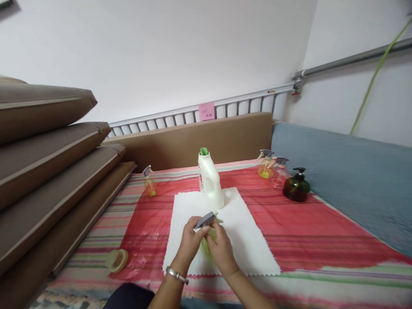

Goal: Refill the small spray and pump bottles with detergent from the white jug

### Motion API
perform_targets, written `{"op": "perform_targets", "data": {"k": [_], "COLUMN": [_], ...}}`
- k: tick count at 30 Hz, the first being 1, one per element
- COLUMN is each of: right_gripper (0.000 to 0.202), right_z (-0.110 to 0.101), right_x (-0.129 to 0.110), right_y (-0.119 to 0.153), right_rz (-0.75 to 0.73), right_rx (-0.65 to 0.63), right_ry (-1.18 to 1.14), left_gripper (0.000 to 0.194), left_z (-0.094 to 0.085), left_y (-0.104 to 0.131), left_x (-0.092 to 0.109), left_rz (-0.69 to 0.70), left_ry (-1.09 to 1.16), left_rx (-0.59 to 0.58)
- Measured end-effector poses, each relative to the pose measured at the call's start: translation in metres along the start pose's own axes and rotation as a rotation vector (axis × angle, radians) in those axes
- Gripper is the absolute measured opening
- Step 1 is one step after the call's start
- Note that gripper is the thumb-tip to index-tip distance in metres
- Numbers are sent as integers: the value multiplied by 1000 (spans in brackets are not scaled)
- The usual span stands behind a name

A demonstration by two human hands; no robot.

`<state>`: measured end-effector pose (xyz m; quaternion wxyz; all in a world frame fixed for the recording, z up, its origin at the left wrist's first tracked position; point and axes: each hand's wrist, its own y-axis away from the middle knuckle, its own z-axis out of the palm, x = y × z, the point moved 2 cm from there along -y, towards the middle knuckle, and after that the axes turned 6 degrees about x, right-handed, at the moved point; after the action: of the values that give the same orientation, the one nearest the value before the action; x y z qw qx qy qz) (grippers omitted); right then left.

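A spray bottle with a grey trigger head [206, 219] and a yellowish-green body stands over the white scalloped cloth [251, 244]. My left hand [192, 235], with a silver bracelet at the wrist, has its fingers closed at the grey head. On the bottle's neck, just under the head, my right hand [220, 249] is closed too. The bottle's body is partly hidden behind both hands. Behind them a large white jug [210, 182] with a green spout stands upright at the cloth's back edge.
Another spray bottle [149, 185] stands at the left. Two spray bottles [265, 167] and a dark green pump bottle [296, 186] are at the right. A pale round cap [116, 260] lies front left. Brown cushions [58, 171] are stacked along the left side.
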<state>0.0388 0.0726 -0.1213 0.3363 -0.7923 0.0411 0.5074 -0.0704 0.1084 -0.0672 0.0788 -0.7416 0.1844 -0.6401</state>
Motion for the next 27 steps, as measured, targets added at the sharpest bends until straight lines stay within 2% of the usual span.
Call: {"op": "perform_targets", "data": {"k": [5, 10, 15, 20, 27], "right_gripper": [35, 28, 32, 25, 33], "right_z": [1, -1, -2, -4, -2], "right_x": [0, -2, -6, -10, -8], "right_y": [2, -1, 1, -2, 1], "right_rz": [-36, -55, -80, -71, -83], "right_rx": [-6, 3, 27, 28, 17], "right_ry": [20, 63, 87, 115, 93], "left_gripper": [18, 19, 18, 17, 17], "left_z": [1, 1, 1, 1, 2], "left_y": [0, -1, -2, -2, -1], "left_x": [-2, -3, -2, 1, 0], "left_rz": [-6, -4, 2, -1, -9], "left_ry": [2, -2, -7, -11, -10], "left_rx": [3, -10, -23, -16, 0]}}
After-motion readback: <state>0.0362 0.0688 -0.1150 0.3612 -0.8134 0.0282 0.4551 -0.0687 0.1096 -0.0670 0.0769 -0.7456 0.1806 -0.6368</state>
